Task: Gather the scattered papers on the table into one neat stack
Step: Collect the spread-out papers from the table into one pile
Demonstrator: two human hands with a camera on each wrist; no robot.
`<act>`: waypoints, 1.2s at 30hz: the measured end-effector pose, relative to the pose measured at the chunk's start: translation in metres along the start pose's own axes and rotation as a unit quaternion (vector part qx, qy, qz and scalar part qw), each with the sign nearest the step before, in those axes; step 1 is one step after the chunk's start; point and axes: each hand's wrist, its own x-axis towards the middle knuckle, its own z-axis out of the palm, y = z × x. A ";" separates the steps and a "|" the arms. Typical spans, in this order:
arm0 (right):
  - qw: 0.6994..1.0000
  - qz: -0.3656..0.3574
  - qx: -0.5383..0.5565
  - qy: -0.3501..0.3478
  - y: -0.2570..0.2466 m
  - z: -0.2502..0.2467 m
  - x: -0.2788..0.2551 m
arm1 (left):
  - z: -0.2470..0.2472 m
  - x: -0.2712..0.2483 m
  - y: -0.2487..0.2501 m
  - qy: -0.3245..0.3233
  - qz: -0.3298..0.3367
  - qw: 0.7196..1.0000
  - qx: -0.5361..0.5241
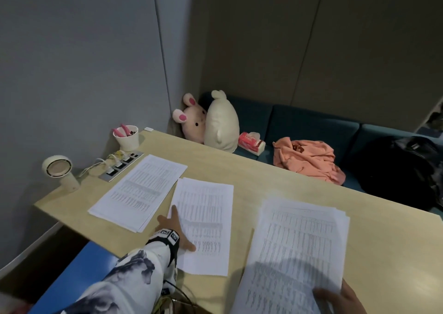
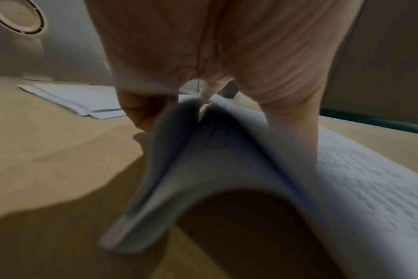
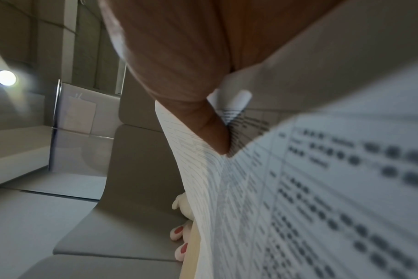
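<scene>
Table [image 1: 263,182]; hands [image 1: 177,227] gripping papers [image 1: 203,222].

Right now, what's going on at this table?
A person is gathering printed white paper sheets. The right hand holds a thick bundle of printed pages. The left hand pinches the edge of the middle printed sheets, curling them up off the light wooden table. A third printed pile lies untouched beside them.

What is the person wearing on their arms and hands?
The left arm has a white sleeve with dark ink-like blotches. A black wrist strap carries small white-marked blocks, and thin cables trail near it. Both hands are bare; the right hand shows no sleeve in view.
</scene>
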 end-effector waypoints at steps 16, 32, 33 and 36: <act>0.994 0.080 0.043 0.064 0.042 -0.024 0.020 | -0.065 -0.080 0.082 -0.038 0.321 0.833 -0.450; 0.992 0.078 0.072 0.065 0.043 -0.008 0.035 | 0.084 -0.094 0.080 -0.235 0.248 0.894 -0.291; 0.991 0.082 0.080 0.070 0.043 -0.007 0.035 | 0.092 -0.094 0.080 -0.223 0.246 0.898 -0.289; 0.987 0.103 0.104 0.073 0.046 -0.010 0.039 | 0.102 -0.096 0.085 -0.179 0.236 0.911 -0.286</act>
